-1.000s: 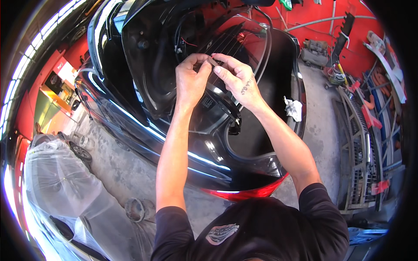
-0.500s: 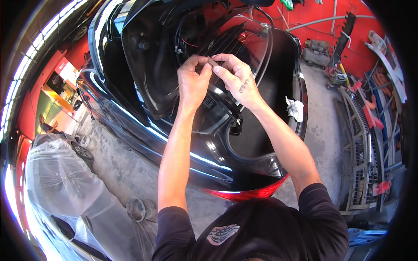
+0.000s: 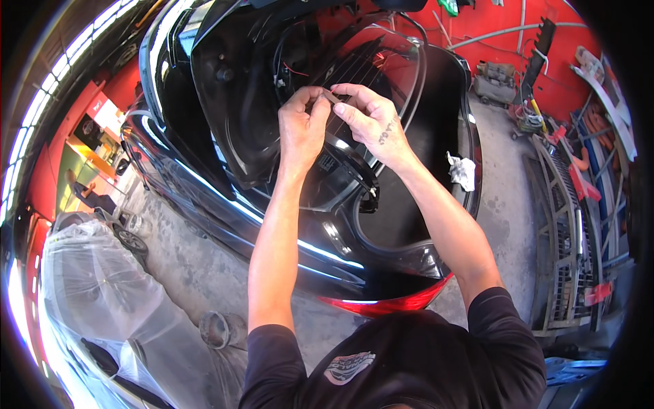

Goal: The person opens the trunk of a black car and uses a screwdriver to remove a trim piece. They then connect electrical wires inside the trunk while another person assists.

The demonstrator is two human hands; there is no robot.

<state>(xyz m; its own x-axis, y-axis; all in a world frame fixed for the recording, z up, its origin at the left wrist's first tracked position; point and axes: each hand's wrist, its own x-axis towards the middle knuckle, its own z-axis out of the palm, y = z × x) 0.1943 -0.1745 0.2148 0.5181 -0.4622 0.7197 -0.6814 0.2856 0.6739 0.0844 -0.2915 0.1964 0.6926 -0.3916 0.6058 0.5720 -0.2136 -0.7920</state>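
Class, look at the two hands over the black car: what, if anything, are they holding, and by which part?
Both the left hand and right hand pinch a small, thin strip-like piece by its ends between their fingertips; what it is cannot be told.

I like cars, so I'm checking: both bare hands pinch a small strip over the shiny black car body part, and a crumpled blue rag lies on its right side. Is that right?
Not quite. The head view shows the crumpled rag is white, not blue. The rest holds: the left hand and right hand pinch a small strip together over the shiny black car body part, with the rag on its right side.
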